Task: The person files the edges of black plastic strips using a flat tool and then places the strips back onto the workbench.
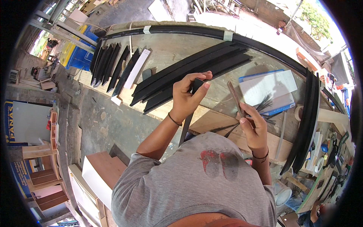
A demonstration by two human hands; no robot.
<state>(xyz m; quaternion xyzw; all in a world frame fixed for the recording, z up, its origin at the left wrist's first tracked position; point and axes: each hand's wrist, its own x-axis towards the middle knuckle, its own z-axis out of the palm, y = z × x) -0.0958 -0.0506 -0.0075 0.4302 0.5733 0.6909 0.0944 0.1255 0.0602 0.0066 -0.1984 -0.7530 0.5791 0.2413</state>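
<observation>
My left hand [184, 99] is closed around a narrow black strip [186, 128], which hangs down from the fingers toward my shirt. Between the thumb and fingers of my right hand [255, 126] is a thin, flat brown stick [233, 94], its upper end tilted to the left; its exact kind cannot be made out. The stick and the strip are apart. Just beyond my left hand, several long black strips [177, 72] lie slanting across the wooden workbench [211, 102]. Thin black slivers [266, 102] are scattered beside my right hand.
A white board [267, 87] rests on a blue-edged packet at the right. Long black strips [306, 113] overhang the bench's right side, near a tape roll [298, 112]. Shorter black pieces [107, 64] line the left end. A blue bin [82, 45] stands behind them.
</observation>
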